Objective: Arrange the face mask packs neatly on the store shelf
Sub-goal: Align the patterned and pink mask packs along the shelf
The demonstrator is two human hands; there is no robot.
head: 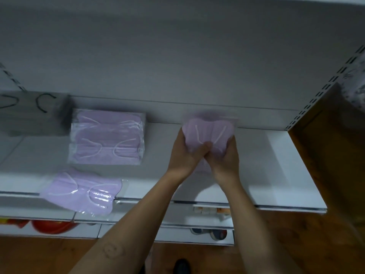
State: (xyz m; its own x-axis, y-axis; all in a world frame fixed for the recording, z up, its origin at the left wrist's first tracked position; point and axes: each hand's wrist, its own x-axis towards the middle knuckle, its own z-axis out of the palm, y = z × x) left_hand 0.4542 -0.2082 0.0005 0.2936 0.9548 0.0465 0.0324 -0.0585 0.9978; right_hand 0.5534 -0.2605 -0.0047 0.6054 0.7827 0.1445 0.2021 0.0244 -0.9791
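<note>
Both my hands hold one purple face mask pack [207, 133] above the right half of the white shelf [276, 165]; the pack is bent in the middle. My left hand [184, 153] grips its left side and my right hand [224, 157] grips its right side. A neat stack of purple mask packs [107, 138] lies flat at the back left of the shelf. Another purple pack [83, 191] lies crooked at the front left, hanging over the shelf's edge. A stack of grey mask packs [33, 113] sits at the far left.
The shelf's grey back panel rises behind, with a slotted upright [324, 89] at the right. Lower shelves hold red items [53, 227] and small goods [212, 211]. A brown wooden floor and wall [325, 175] lie to the right and below.
</note>
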